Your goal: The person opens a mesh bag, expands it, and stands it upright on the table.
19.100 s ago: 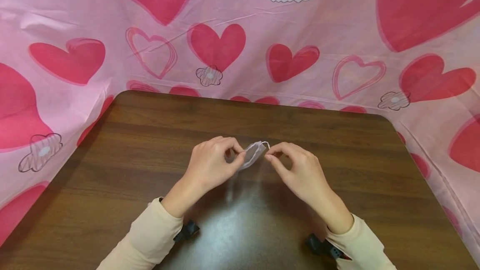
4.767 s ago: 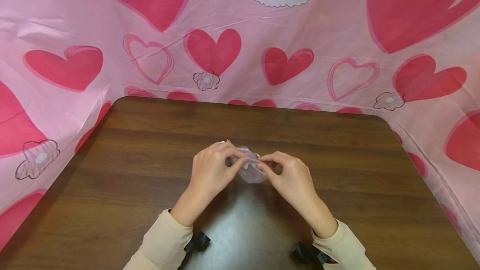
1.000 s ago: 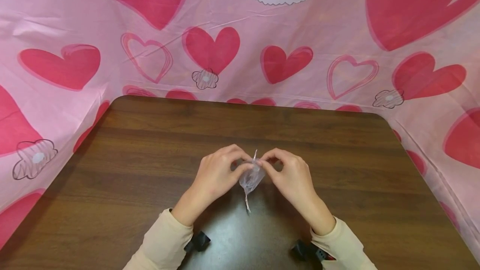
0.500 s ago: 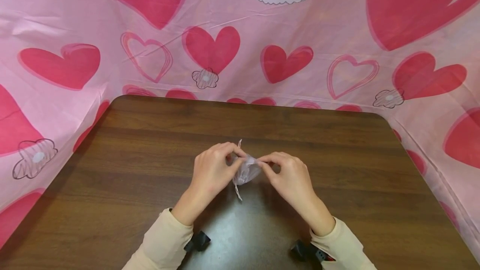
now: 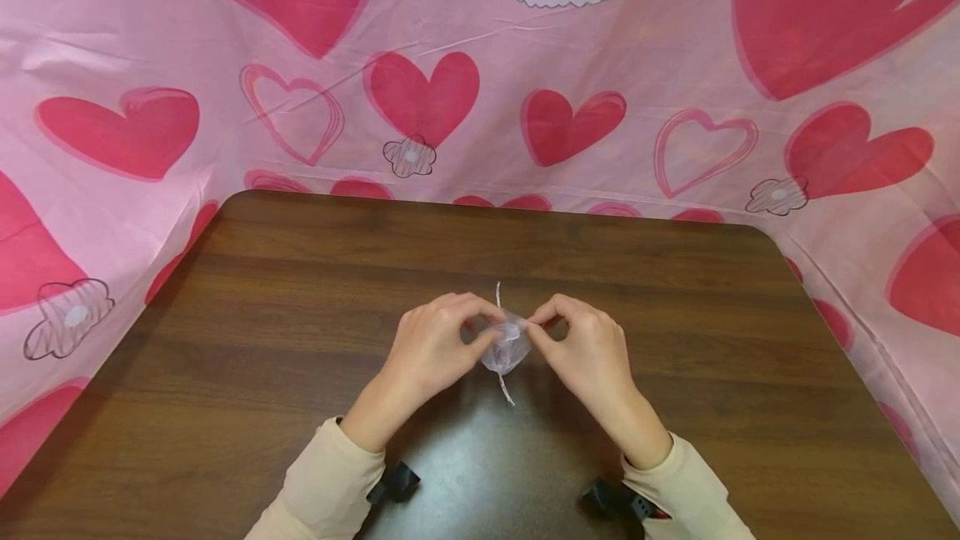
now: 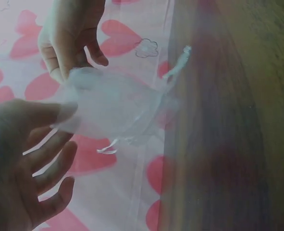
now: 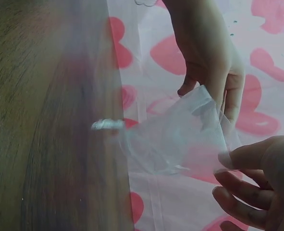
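A small sheer white pouch (image 5: 507,350) hangs between both hands above the wooden table, a white cord end sticking out at its top and another at its bottom in the head view. My left hand (image 5: 435,346) pinches one side of the pouch between thumb and forefinger. With thumb and forefinger, my right hand (image 5: 587,350) pinches the opposite side. In the left wrist view the sheer fabric (image 6: 113,103) spreads out from the fingertips, its cords toward the table side. The right wrist view shows the pouch (image 7: 175,134) stretched between the two hands.
The dark wooden table (image 5: 300,273) lies beneath both hands. Behind and beside it hangs a pink cloth (image 5: 495,23) with red hearts. Black devices are strapped at the left wrist (image 5: 397,483) and the right wrist (image 5: 603,498).
The pouch and my left hand have shifted slightly left, then back right, over the last second. Earlier the fabric was held in a different shape, with a cord near the right fingertips.
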Tool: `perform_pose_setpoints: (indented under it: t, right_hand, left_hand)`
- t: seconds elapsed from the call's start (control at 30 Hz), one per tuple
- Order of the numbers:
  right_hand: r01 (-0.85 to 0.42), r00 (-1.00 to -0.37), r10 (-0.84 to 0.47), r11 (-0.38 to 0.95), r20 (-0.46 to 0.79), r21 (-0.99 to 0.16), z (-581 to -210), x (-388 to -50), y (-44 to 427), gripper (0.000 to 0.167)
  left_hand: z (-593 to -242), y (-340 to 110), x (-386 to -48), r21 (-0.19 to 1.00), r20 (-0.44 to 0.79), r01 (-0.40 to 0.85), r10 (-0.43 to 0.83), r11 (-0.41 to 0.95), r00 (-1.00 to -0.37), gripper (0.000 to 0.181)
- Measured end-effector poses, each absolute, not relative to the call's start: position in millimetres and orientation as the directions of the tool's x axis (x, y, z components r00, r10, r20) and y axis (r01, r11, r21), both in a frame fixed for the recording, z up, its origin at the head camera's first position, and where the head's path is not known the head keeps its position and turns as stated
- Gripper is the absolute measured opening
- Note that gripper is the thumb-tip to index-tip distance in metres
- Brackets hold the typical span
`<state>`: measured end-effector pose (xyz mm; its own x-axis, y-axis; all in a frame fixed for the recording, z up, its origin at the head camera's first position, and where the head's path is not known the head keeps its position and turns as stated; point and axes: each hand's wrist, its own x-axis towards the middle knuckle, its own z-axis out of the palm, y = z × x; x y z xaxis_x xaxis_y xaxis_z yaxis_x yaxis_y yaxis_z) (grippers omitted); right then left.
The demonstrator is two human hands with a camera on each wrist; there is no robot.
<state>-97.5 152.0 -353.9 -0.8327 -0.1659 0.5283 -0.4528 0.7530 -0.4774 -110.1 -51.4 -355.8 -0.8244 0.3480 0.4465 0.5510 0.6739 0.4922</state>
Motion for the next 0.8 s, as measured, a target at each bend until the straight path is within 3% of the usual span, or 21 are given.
perform_pose_setpoints:
  t: [0.17,0.3,0.47,0.8]
  right_hand:
    - [-0.451,-0.833,-0.155,0.747,0.532,-0.488,-354.4,-96.2,151.1,0.02]
    - [-0.477,-0.819,-0.177,0.739,0.545,-0.476,-353.8,-94.4,148.7,0.02]
    - [-0.488,-0.82,-0.198,0.73,0.537,-0.478,-351.5,-93.3,146.5,0.017]
    - [-0.467,-0.845,-0.217,0.747,0.49,-0.474,-351.7,-93.4,146.0,0.01]
  left_hand:
    - [-354.8,-50.6,-108.1,0.469,0.482,0.596,0.376,0.651,-0.791,0.023]
    - [-353.9,-49.9,-108.0,0.438,0.526,0.601,0.352,0.669,-0.774,0.016]
    - [-352.8,-51.0,-108.5,0.42,0.569,0.565,0.279,0.71,-0.773,0.008]
    - [-353.0,-52.2,-110.4,0.448,0.581,0.525,0.211,0.724,-0.786,0.015]
